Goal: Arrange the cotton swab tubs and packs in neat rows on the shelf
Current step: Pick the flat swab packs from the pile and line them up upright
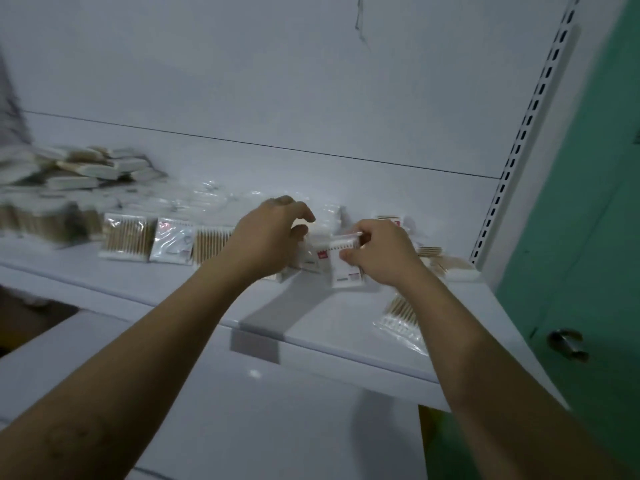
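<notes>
At shelf (311, 317) front, right hand (377, 251) is pinching a swab pack (343, 268), left hand (270, 233) grip unclear; next, likely aligning it with 9 o'clock row (128, 239)

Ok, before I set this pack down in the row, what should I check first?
1. Grip: right hand pinches the white pack near its top edge: ok.
2. Left hand free: fingers curled, hold unclear: cannot tell.
3. Row to join: three packs sit side by side on the left: ok.
4. Landing spot: hidden under the hands: cannot tell.
5. Loose pack lies askew near the front edge of the shelf: not ok.
</notes>
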Available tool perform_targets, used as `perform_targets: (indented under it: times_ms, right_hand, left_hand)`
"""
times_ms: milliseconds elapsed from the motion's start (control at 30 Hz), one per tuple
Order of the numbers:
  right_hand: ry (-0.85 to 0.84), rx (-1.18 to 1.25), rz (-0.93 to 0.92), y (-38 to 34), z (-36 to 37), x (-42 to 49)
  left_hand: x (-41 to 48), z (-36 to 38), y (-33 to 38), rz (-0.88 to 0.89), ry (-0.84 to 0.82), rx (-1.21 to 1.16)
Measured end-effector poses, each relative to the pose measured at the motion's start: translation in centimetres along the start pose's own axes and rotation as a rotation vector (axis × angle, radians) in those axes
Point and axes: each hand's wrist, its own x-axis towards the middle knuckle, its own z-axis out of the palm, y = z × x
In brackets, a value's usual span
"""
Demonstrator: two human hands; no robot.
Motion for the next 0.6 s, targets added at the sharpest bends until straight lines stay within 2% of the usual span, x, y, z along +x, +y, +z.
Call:
perform_targets:
  times_ms: [100, 167, 367, 600]
  right_hand:
    - [0.018, 0.085, 0.074, -0.3, 2.7, 0.2]
    - [0.056, 0.123, 0.106, -0.7, 4.1, 0.8]
    - [0.248, -0.047, 0.093, -1.1, 7.3, 1.9]
    - [0.257, -0.081, 0.085, -1.3, 8.9, 1.8]
  left_hand:
    - [-1.7, 0.4, -2.2, 0.044, 0.072, 0.241]
    - [-2.5, 0.7, -3.4, 0.011, 0.136, 0.304]
    - [-4.2, 2.9, -5.0, -0.047, 0.168, 0.321]
    - [-4.6, 4.1, -5.5, 0.002, 0.182, 0.306]
